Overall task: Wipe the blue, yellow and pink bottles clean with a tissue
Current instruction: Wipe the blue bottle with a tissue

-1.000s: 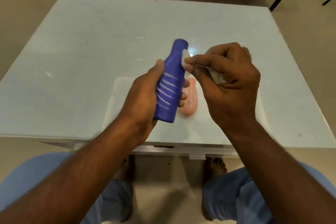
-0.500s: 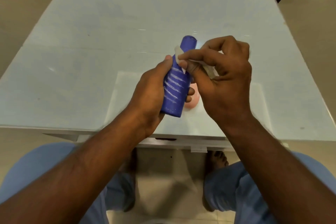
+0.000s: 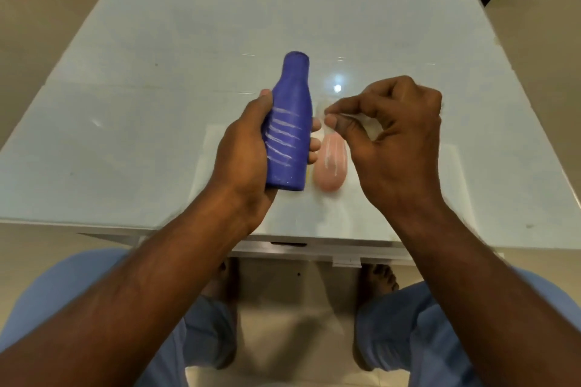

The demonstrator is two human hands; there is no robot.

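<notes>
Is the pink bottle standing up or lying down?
Lying down: the pink bottle rests on its side on the table.

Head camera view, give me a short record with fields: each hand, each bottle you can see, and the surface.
left hand: grips blue bottle around its body, lifted off the table
right hand: pinches white tissue, apart from the blue bottle
pink bottle: lying on the table
yellow bottle: not seen
surface: pale glossy table

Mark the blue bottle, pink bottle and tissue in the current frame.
blue bottle (image 3: 287, 132): head view, middle of its ribbed body.
pink bottle (image 3: 331, 163): head view, middle of its body, lying on the table.
tissue (image 3: 323, 110): head view, blurred white edge at the right fingertips.
</notes>
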